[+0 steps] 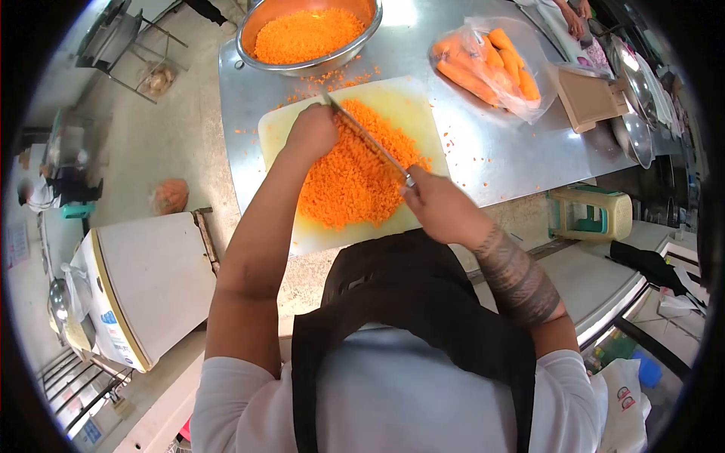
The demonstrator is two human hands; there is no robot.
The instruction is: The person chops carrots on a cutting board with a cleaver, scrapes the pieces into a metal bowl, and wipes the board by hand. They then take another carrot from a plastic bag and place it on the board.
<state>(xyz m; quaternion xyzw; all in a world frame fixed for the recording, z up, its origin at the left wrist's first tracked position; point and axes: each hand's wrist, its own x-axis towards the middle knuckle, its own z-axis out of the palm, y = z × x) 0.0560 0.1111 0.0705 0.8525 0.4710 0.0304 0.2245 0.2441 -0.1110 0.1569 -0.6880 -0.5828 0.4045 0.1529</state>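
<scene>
Gripping long steel knife (370, 137) in closed right hand (447, 208), with left hand (313, 130) curled at blade tip, hold unclear, across finely chopped orange carrot (343, 189), on pale-yellow cutting board (420, 113), on silver metal table (502, 151)

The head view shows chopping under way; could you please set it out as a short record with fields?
knife: slanting across the chopped carrot
right hand: closed on the knife handle
left hand: at the knife's tip end, grip unclear
cutting board: under the chopped carrot
metal bowl: beyond the board, holding orange bits
plastic bag: right of the board, holding carrots
metal table: under board, bowl and bag
</scene>
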